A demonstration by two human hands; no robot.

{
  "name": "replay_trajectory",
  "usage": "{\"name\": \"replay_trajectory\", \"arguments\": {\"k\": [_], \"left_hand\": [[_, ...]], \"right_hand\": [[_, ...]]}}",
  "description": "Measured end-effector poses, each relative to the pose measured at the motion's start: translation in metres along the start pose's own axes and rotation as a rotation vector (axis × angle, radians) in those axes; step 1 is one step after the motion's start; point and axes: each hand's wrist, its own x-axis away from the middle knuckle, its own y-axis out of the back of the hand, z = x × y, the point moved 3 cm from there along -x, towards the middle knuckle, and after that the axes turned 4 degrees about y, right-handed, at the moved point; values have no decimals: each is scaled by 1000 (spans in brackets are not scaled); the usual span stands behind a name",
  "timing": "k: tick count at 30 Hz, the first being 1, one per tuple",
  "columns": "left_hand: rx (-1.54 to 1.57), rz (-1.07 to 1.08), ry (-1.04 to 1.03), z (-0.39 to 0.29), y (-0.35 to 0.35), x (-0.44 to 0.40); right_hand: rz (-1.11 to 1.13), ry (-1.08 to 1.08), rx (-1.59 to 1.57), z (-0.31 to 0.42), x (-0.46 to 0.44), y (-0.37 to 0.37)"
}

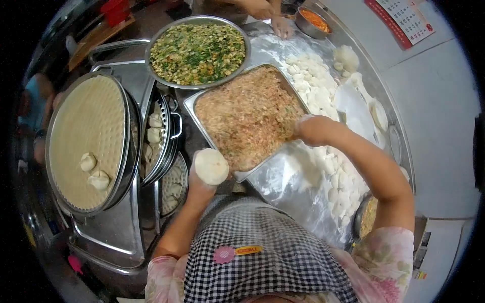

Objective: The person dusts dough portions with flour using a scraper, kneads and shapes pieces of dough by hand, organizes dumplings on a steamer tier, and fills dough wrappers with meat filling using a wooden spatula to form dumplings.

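Observation:
My left hand (200, 187) holds a flat round dough wrapper (212, 166) just off the near left corner of a square metal tray (241, 175). Pinkish minced filling (242, 111) fills that tray. At the tray's right side, my right hand (313, 130) is closed, with its fingertips down at the filling; whatever it grips is hidden. White dough pieces (316, 91) lie in a broad heap on the floured metal table, beyond and beside my right forearm.
A bowl of chopped green filling (197, 53) stands behind the tray. On the left, a large round steamer (86, 136) carries two buns (98, 179); stacked steamers (156, 136) sit beside it. Another person's hand (281, 26) is near a bowl of orange food (314, 21).

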Motion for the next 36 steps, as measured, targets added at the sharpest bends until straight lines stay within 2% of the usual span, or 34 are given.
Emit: {"name": "replay_trajectory", "arguments": {"k": [3, 5, 8, 12, 14, 17, 18, 20, 21, 24, 27, 30, 31, 33, 36], "left_hand": [[13, 8, 29, 0, -4, 4], [-82, 19, 20, 4, -3, 3], [-98, -25, 50, 2, -8, 3], [-223, -13, 51, 8, -11, -2], [-280, -16, -18, 4, -16, -4], [-329, -8, -28, 5, -22, -10], [-339, -3, -16, 6, -23, -13], [-142, -4, 40, 8, -29, -17], [-45, -3, 69, 8, -31, -19], [-120, 15, 32, 0, -37, -24], [-615, 84, -350, -4, -40, -34], [-361, 8, -15, 3, -46, -43], [-111, 20, 154, 1, -51, -45], [-78, 34, 140, -3, -58, -56], [-161, 30, 72, -17, -72, -70]], "right_hand": [[72, 139, -159, -15, -12, -5], [150, 200, -225, -23, -16, -6], [306, 86, -523, -40, -16, -20], [334, 59, -828, -51, -12, -42], [330, 4, -926, -43, -1, -40], [254, 89, -1094, -41, 1, -59], [244, 75, -1160, -40, 0, -68], [221, 47, -1292, -37, 1, -85], [234, -47, -1327, -33, 3, -86], [216, -68, -1478, -22, 7, -97], [160, -102, -1621, -9, 9, -96], [28, -112, -1787, 3, 7, -94], [-23, -86, -1824, 7, 8, -87], [-99, 14, -1789, 9, 10, -75], [-384, 67, -1711, 20, 16, -53]]}}
